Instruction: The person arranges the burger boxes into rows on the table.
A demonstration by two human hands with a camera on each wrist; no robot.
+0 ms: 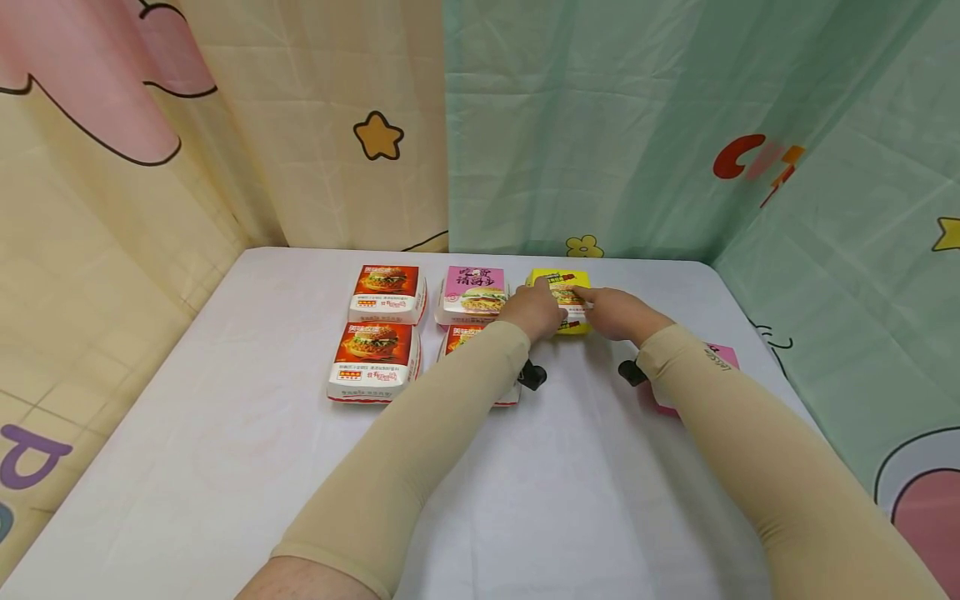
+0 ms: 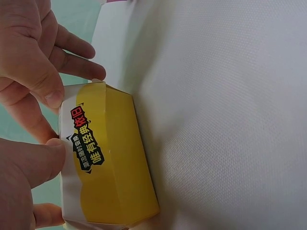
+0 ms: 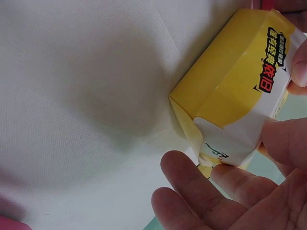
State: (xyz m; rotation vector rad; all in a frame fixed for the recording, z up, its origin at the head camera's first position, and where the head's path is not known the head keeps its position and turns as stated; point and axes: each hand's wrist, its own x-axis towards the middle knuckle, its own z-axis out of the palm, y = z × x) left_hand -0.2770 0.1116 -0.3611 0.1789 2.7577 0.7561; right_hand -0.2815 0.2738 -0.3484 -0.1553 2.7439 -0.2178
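Note:
A yellow and white burger box [image 1: 573, 323] stands at the back of the table, with both hands on it. My left hand [image 1: 534, 310] holds its left part, thumb [image 2: 50, 155] on the upper front edge. From the right, my right hand [image 1: 618, 313] grips the same box; its thumb [image 3: 283, 139] lies at the upper front edge and its index finger reaches over the top. Two other right fingers [image 3: 192, 184] extend past the box's end. The lid looks closed, and the hands partly cover its top.
Left of the yellow box are a pink-topped burger box [image 1: 474, 292] and two red-topped boxes [image 1: 386, 293], [image 1: 372, 358] in a column. Another red-topped box [image 1: 460, 335] is partly behind the left forearm. The right forearm partly hides a pink box [image 1: 726, 355]. Curtains border the white table [image 1: 225, 450].

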